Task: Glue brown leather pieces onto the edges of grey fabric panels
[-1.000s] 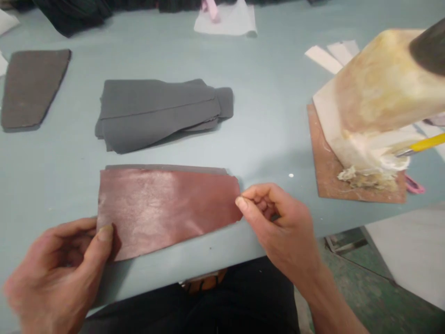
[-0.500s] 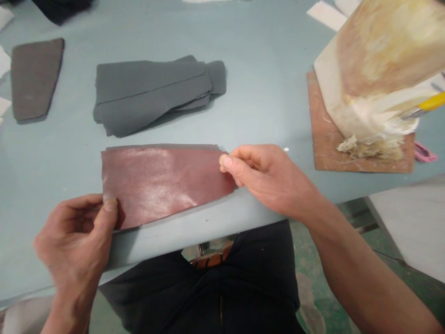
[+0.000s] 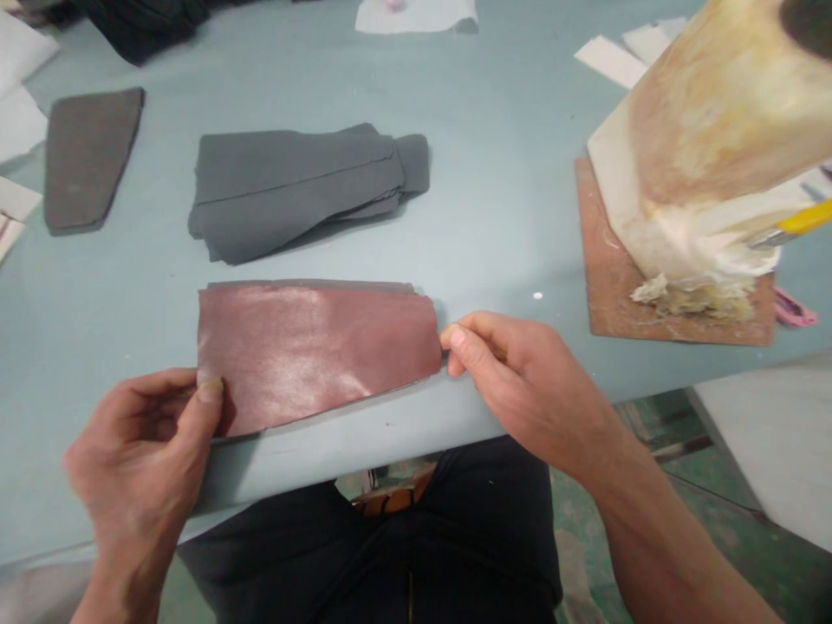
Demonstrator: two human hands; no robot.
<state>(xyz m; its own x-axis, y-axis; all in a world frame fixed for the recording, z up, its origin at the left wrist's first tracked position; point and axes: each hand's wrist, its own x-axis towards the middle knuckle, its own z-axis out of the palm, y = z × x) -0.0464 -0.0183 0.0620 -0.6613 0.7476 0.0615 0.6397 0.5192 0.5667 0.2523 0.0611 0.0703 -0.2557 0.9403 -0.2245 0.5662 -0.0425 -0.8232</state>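
A shiny reddish-brown leather piece (image 3: 312,351) lies flat near the front edge of the pale blue table (image 3: 494,199), with a grey layer showing along its edges underneath. My left hand (image 3: 146,451) pinches the piece's lower left corner, thumb on top. My right hand (image 3: 520,381) is curled at the piece's right end, thumb tip touching that edge; I cannot make out whether it grips the edge.
A stack of grey fabric pieces (image 3: 299,186) lies behind the leather. A dark brown cut piece (image 3: 87,156) sits at far left. At right, a stained glue container (image 3: 708,147) stands on a brown board (image 3: 607,286) with a yellow-handled brush (image 3: 789,227). White scraps (image 3: 611,56) lie at the back.
My right hand slid from on top of the leather's right end back to its edge. The left hand kept its pinch on the lower left corner. The view shifted slightly.
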